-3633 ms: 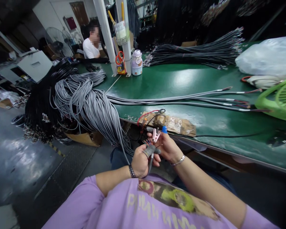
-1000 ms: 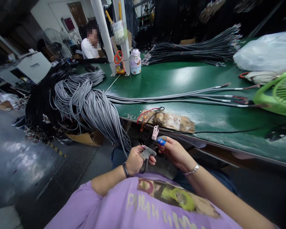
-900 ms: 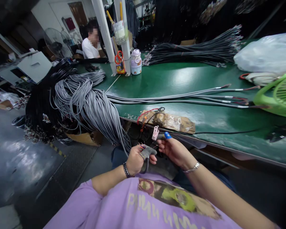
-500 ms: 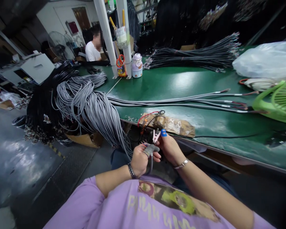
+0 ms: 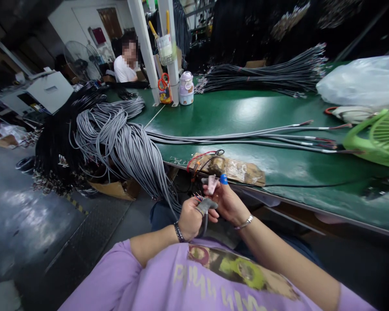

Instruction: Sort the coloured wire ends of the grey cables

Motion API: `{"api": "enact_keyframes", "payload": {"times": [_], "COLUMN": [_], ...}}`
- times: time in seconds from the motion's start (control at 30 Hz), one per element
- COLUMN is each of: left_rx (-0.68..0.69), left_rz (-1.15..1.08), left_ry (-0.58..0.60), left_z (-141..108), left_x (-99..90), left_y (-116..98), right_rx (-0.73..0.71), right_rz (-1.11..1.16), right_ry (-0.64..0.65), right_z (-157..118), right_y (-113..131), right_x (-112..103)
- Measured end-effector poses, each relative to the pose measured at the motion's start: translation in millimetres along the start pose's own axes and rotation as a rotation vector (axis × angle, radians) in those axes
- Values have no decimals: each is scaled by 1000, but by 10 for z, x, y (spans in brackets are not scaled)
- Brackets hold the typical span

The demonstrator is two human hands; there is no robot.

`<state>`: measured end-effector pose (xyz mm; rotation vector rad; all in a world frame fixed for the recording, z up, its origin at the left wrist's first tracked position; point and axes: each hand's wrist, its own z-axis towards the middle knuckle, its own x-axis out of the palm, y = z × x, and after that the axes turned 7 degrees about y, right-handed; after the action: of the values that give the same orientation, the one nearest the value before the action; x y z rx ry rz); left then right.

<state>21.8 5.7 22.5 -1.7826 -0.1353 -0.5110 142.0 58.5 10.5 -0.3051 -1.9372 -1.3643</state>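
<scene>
Right fingers [image 5: 224,188], pinching a pink clip [image 5: 212,185], have neared left fingers [image 5: 207,205] clasping grey cable [image 5: 205,223].

Your workshop, dim around the green table [image 5: 214,116]
At your far left stands a pale wall [image 5: 61,21] with a brown panel [image 5: 109,23]; white posts [image 5: 143,47] rise from the tabletop, and light glints off the grey floor [image 5: 29,216].

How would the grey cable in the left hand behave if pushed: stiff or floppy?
Probably flexible: the grey cable curves below the left hand. The thin coloured wires at that hand may bend easily, as they stick out, fanned apart.
</scene>
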Motion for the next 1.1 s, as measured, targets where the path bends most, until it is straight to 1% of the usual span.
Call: {"api": "enact_keyframes", "payload": {"times": [0.1,0.2,0.27,0.37,0.4,0.47,0.53,0.6,0.73,0.83,0.9,0.97,1.1], "left_rx": [32,141,281,526,576,615,626,678,853,967,997,997,930], "left_rz": [64,235,445,828,933,1076,1167,1244,1385,1480,1521,1536,1540], "left_ry": [17,-5,-26,-69,-77,-73,-39,-18,-33,-60,-68,-62,-36], "left_z": [-32,-50,-38,13,35,74,104,122,146,161,169,171,164], "left_x": [-66,-167,-240,-326,-344,-361,-360,-352,-345,-346,-345,-344,-346], "left_y": [10,-26,-91,-213,-248,-295,-310,-302,-261,-228,-207,-190,-172], "right_rx": [9,34,40,44,48,65,82,91,97,86,75,55,14], "right_rz": [32,28,15,6,9,8,-22,-55,20,83,102,117,116], "right_ry": [-47,-16,-19,-35,-43,-78,-131,-159,-119,-117,-119,-127,-124], "right_z": [-22,-25,-22,-21,-22,-25,-26,-27,-27,-23,-16,-5,12], "right_y": [24,58,74,91,97,111,130,148,159,137,114,91,55], "right_x": [10,17,17,29,38,62,81,87,59,34,25,21,16]}}
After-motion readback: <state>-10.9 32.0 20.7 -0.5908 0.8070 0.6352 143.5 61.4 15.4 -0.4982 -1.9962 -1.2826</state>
